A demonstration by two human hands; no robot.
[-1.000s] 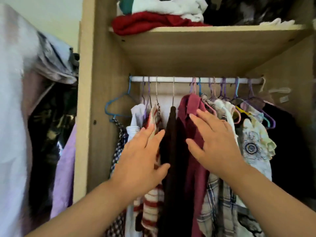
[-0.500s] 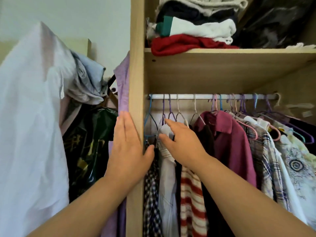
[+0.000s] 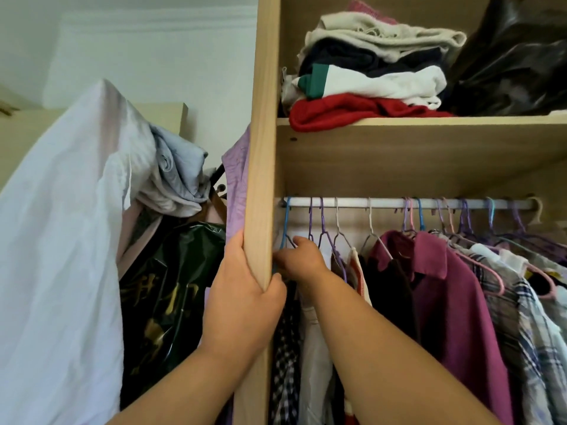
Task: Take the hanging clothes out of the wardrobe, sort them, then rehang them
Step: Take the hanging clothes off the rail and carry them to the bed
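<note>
Centre frame, my left grip (image 3: pixel 242 302) wraps the wardrobe's side panel (image 3: pixel 260 148); just right, my right grip (image 3: pixel 302 260) curls round the blue hanger (image 3: pixel 287 222) on the rail (image 3: pixel 386 203).

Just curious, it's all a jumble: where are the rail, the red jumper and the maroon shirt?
rail (image 3: pixel 388 203), head view, bare stretch between hangers.
red jumper (image 3: pixel 337 113), head view, folded front.
maroon shirt (image 3: pixel 454 271), head view, shoulder.

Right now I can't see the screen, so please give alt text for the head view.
A person's left hand grips the wardrobe's side panel while the right hand reaches to the leftmost hangers on a rail of shirts.
</note>
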